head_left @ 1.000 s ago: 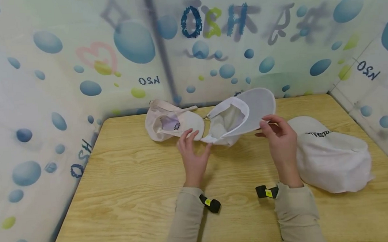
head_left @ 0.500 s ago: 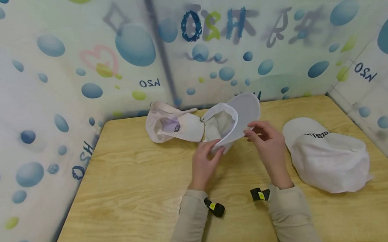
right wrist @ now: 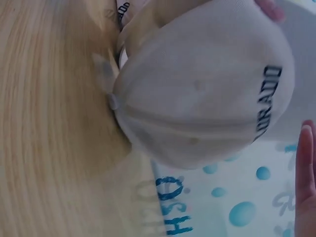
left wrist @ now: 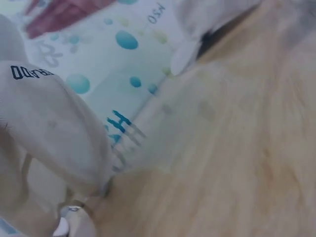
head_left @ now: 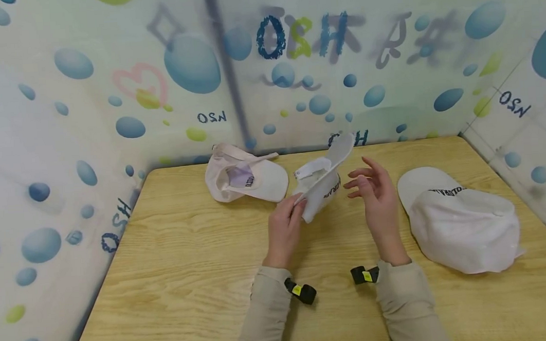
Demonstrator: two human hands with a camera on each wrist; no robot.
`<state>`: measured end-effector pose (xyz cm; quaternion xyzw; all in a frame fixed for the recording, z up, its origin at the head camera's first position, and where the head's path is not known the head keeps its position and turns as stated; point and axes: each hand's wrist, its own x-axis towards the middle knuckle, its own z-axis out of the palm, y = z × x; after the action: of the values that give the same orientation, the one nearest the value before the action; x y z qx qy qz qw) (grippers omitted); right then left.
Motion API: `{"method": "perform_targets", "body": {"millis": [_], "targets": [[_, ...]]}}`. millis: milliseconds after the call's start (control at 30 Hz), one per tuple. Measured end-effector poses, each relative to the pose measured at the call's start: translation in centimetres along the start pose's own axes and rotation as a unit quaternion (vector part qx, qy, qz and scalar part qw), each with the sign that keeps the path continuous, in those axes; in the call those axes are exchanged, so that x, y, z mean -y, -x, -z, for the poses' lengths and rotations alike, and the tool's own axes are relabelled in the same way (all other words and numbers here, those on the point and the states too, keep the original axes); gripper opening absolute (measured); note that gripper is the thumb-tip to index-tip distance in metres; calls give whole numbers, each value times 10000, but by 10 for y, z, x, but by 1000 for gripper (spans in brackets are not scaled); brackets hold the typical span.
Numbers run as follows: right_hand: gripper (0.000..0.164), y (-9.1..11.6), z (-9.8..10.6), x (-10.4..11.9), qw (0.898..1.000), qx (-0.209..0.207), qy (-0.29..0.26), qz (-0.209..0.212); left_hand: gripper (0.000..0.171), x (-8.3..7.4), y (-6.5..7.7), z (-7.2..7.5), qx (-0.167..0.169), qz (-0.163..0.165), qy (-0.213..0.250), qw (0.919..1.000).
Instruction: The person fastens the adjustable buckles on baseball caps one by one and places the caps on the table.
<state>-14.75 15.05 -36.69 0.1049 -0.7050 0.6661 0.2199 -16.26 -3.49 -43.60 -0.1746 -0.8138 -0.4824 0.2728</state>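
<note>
A white cap [head_left: 321,192] with dark lettering is held tilted above the table, its brim pointing up and away. My left hand [head_left: 283,234] pinches it at the near edge, by the brim. To its right, my right hand [head_left: 379,211] is raised with loosely spread fingers, apart from the cap. The right wrist view shows the cap's rounded crown [right wrist: 197,94] and lettering close up, with the left fingertips [right wrist: 271,9] at its top edge. In the left wrist view, the same cap [left wrist: 49,118] fills the left side, and the right hand's fingers [left wrist: 69,15] appear above.
A pale pinkish cap [head_left: 218,178] lies on its side at the back left of the wooden table [head_left: 190,278]. On the right rests a larger-looking white cap [head_left: 466,227], crown up. A patterned wall [head_left: 283,103] stands right behind the table.
The held cap has turned so its lettered front faces right, and moved slightly toward me. The right hand has let go of the brim. The left hand has shifted right and now grips the cap.
</note>
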Motion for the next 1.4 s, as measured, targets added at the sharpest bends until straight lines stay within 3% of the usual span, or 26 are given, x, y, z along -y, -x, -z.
{"method": "perform_targets", "body": {"millis": [133, 233, 333, 467, 500, 667, 767, 900, 967, 1067, 1167, 1300, 1400], "targets": [[35, -3, 11, -26, 9990, -262, 52, -346, 28, -3, -2, 6, 20, 456, 387, 9982], [36, -4, 16, -45, 9976, -291, 254, -582, 26, -4, -4, 9, -18, 534, 629, 9966], [38, -5, 21, -73, 9974, -150, -90, -704, 22, -5, -6, 12, -74, 567, 796, 9952], [39, -5, 20, -82, 9953, 50, -76, -968, 20, -9, -8, 17, -115, 883, 1044, 9905], [40, -4, 18, -73, 9939, 53, 195, -1085, 19, -11, -9, 19, -124, 974, 1114, 9889], [46, -3, 16, -72, 9868, 212, 552, -1510, 23, -34, -14, 34, -127, 1352, 1591, 9779], [51, -3, 18, -72, 9812, 338, 610, -1800, 27, -35, -15, 37, -131, 1524, 1892, 9699], [57, -3, 21, -71, 9740, 469, 331, -2193, 34, -23, -14, 35, -91, 1837, 2537, 9496], [59, -3, 21, -71, 9711, 588, 31, -2312, 36, -22, -15, 34, -96, 2034, 3065, 9298], [56, -2, 22, -69, 9639, 808, -537, -2479, 36, -22, -16, 33, -167, 2295, 3874, 8927], [49, -1, 22, -66, 9535, 923, -1182, -2614, 35, -21, -17, 32, -269, 2488, 4414, 8617], [36, 1, 21, -62, 9455, 745, -1802, -2609, 37, -18, -17, 33, -193, 2616, 4717, 8418], [25, 1, 19, -58, 9466, 532, -2043, -2436, 38, -16, -18, 33, -102, 2719, 4863, 8303]]}}
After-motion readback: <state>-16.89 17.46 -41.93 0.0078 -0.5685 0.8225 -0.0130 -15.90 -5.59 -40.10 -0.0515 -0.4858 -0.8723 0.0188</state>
